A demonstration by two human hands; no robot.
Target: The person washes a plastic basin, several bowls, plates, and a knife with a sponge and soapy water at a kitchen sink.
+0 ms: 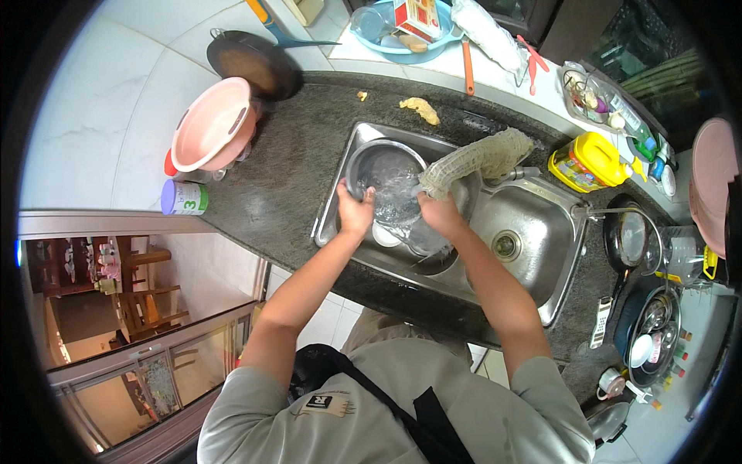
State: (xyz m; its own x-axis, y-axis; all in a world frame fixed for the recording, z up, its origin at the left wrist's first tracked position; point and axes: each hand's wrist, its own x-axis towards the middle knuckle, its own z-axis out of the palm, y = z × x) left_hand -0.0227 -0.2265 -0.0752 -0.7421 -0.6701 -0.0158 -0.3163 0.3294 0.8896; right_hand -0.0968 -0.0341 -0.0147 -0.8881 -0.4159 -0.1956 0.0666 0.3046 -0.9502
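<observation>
My left hand (356,210) grips the left rim of a round metal pot (360,160), its thumb over the near edge. The pot is tilted in the left basin of a steel double sink (362,134), with water churning and splashing inside it. My right hand (439,213) is at the pot's right side, just below the end of a cloth-wrapped faucet (478,156). Its fingertips are partly hidden by the faucet and splashing water, so I cannot tell what it holds. Under the pot, a white dish (385,235) shows in the basin.
Yellow peel (421,110) lies behind the sink, and a yellow jug (588,162) stands to its right. A pink basin (211,124) and a tin with a purple lid (184,197) stand on the left. Rightward are a frying pan (630,238), a grater (601,322) and a dish-filled colander (629,307).
</observation>
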